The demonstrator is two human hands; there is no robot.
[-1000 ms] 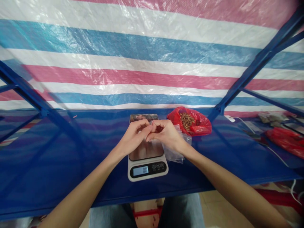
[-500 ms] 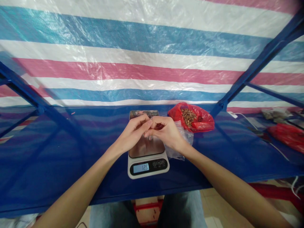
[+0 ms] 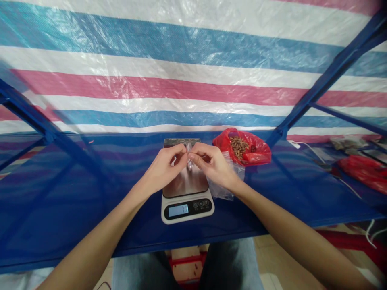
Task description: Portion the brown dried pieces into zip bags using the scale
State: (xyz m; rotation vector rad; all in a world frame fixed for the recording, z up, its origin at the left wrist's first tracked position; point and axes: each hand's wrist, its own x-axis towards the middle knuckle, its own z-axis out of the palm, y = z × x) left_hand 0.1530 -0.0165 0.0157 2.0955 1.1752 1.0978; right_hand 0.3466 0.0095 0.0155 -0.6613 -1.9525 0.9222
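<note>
Clear plastic packet [image 3: 190,158] pinched between left hand [image 3: 161,167], right hand [image 3: 210,163]; contents unclear.

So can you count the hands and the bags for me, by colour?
Hands (left hand, right hand): 2
Red plastic bags (one, another): 2
Clear plastic bag: 1
Total: 5
Not counted: small clear thing between the fingers, too small to tell.
</note>
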